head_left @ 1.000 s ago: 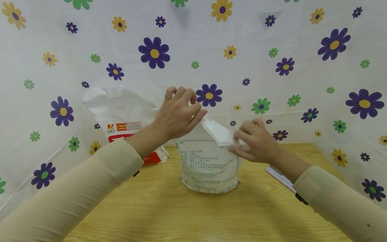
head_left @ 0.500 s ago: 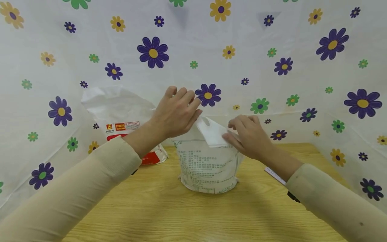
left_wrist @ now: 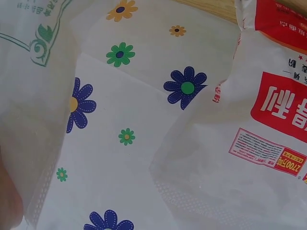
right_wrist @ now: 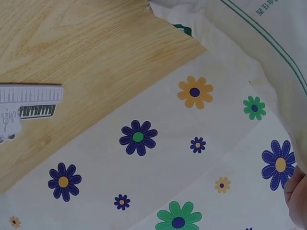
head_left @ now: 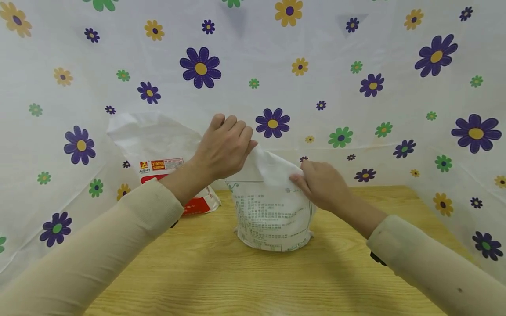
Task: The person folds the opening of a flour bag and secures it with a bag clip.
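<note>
A white flour bag with green print [head_left: 272,219] stands upright on the wooden table. My left hand [head_left: 225,149] grips its top edge on the left and holds it raised. At the right end of that edge, my right hand [head_left: 324,184] pinches the bag between thumb and fingers. The plastic between the hands is pulled into a slope, higher on the left. In the left wrist view part of the left hand [left_wrist: 8,201] shows beside the bag's side [left_wrist: 29,110]. Fingers of the right hand [right_wrist: 298,199] appear at the edge of the right wrist view, against the bag [right_wrist: 273,28].
Left of the flour bag stands another bag, white with red print [head_left: 154,136], partly behind my left forearm. A flat piece with piano-key print [right_wrist: 31,96] lies on the table [right_wrist: 96,52] to the right. A flower-patterned sheet [head_left: 336,57] hangs behind and around the table.
My right hand has moved left and now pinches the bag's edge. The folded white flap at the top has straightened between the hands. My left hand has shifted slightly left.
</note>
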### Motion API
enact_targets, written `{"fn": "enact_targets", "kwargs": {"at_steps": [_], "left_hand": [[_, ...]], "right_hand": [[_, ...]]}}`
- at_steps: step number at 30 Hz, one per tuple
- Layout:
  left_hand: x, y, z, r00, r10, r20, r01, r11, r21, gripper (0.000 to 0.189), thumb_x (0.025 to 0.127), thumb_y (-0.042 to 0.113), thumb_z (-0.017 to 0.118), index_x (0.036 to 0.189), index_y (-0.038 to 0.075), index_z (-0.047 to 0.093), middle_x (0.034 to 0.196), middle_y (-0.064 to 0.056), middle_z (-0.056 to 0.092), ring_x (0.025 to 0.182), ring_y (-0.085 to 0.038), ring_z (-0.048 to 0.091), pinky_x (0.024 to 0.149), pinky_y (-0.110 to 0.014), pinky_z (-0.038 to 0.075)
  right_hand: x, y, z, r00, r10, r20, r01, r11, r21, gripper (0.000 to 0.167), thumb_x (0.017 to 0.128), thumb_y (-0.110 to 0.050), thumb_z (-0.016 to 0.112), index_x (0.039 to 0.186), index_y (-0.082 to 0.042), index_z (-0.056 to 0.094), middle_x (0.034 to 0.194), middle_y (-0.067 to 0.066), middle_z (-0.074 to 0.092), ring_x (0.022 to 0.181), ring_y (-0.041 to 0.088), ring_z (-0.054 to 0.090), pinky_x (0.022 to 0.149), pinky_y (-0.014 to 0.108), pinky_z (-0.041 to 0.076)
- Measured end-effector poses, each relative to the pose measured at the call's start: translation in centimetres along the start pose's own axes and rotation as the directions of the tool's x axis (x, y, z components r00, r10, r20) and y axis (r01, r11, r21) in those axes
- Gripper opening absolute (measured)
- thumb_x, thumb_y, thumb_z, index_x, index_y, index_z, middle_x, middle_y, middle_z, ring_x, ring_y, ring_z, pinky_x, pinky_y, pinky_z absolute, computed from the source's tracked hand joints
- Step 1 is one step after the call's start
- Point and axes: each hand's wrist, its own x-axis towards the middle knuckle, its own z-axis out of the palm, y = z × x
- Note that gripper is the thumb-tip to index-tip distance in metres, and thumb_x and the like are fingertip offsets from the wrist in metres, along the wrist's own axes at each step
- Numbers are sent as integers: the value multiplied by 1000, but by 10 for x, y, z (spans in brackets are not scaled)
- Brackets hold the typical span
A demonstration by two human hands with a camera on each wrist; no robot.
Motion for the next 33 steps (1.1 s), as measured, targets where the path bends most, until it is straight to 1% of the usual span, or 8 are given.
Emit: {"fn": "enact_targets", "kwargs": {"at_steps": [3, 5, 9, 13, 17, 20, 25, 33], "left_hand": [[-2, -1, 2, 1000, 7, -19, -7, 1000, 17, 33, 105, 30, 40, 86, 7, 54, 75, -7, 47, 77, -26, 41, 84, -44, 28], [-2, 2, 4, 999, 28, -37, -25, 997, 70, 35, 105, 33, 39, 92, 6, 57, 82, -8, 51, 82, -27, 43, 86, -45, 28], [1, 18, 7, 991, 116, -64, -102, 975, 196, 47, 104, 47, 38, 106, 7, 61, 97, -8, 60, 94, -27, 49, 91, -45, 31], [9, 37, 8, 982, 187, -23, -177, 959, 223, 50, 105, 52, 35, 106, 8, 61, 101, -8, 61, 98, -28, 51, 92, -42, 36], [16, 47, 10, 980, 193, 46, -199, 959, 202, 47, 106, 49, 34, 99, 10, 58, 98, -7, 58, 94, -26, 51, 85, -38, 39], [18, 48, 14, 979, 192, 70, -202, 960, 195, 45, 106, 48, 36, 93, 11, 58, 93, -6, 58, 89, -24, 52, 77, -34, 41], [18, 43, 23, 975, 215, 54, -222, 956, 193, 44, 106, 46, 38, 84, 12, 55, 79, -3, 55, 75, -20, 50, 67, -30, 40], [18, 36, 27, 968, 248, 27, -249, 952, 178, 45, 106, 47, 39, 82, 12, 52, 75, -1, 50, 70, -18, 45, 64, -28, 37]], "right_hand": [[-2, -1, 2, 1000, -14, -14, 14, 1000, -12, 33, 103, -36, 54, 87, -8, 51, 65, 1, 51, 50, 12, 47, 47, 23, 40], [-3, -1, 3, 999, -34, -36, 32, 999, -40, 34, 103, -37, 54, 87, -7, 52, 64, 1, 51, 48, 11, 46, 45, 22, 38], [-3, 1, 5, 992, -86, -94, 77, 993, -92, 43, 106, -45, 43, 87, -6, 51, 62, 1, 48, 46, 10, 43, 44, 21, 36], [-2, 2, 6, 984, -128, -124, 113, 987, -116, 58, 105, -54, 22, 87, -6, 50, 61, 1, 45, 45, 10, 40, 43, 21, 33], [-1, 1, 6, 982, -143, -122, 127, 983, -132, 63, 103, -56, 14, 86, -6, 48, 61, 1, 43, 46, 10, 38, 43, 21, 30], [-1, 2, 7, 980, -156, -121, 137, 979, -154, 63, 103, -55, 13, 86, -6, 48, 61, 1, 42, 46, 11, 37, 42, 21, 29], [-2, 6, 10, 969, -194, -153, 162, 966, -199, 63, 104, -53, 13, 85, -5, 48, 59, 2, 42, 44, 11, 37, 41, 20, 28], [0, 8, 9, 968, -197, -158, 162, 964, -210, 66, 104, -54, 11, 82, -6, 50, 58, 2, 44, 44, 11, 38, 40, 20, 30]]}}
